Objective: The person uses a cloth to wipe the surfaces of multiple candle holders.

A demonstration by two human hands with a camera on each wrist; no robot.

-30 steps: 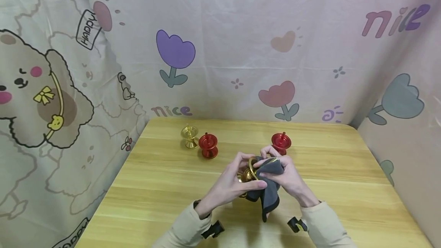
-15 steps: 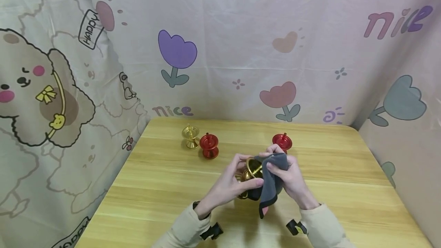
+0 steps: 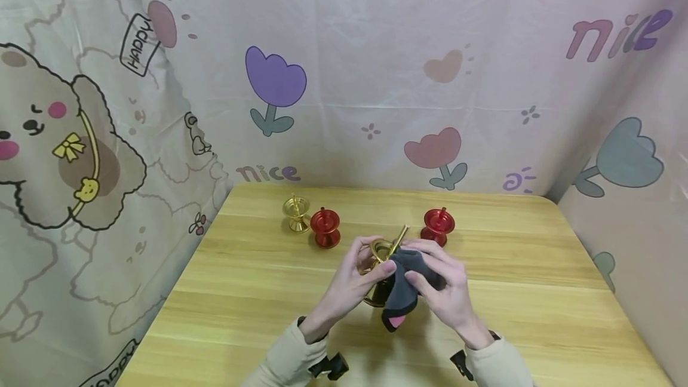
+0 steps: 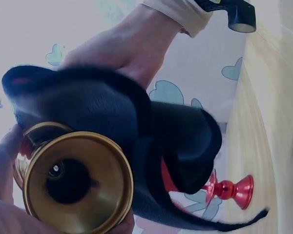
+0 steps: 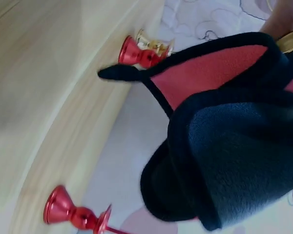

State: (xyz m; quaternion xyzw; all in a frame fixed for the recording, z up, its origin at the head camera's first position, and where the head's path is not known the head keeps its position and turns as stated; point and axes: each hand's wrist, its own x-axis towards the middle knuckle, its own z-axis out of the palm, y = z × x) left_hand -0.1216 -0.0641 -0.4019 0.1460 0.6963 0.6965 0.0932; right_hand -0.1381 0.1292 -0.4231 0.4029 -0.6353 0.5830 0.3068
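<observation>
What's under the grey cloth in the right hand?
The grey cloth drapes over a gold candle holder that the left hand grips; the right hand presses the cloth on it. Its rim, hollow cup and pin show; the covered side is hidden.

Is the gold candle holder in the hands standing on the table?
No, the gold candle holder is held tilted above the table, half wrapped in the dark cloth.

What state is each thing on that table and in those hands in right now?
Left hand: grips the held gold metal candlestick, tilted off the table.
Right hand: presses the dark grey cloth against it.
Small gold candlestick: upright, untouched.
Two red metal candlesticks: upright, untouched.
</observation>
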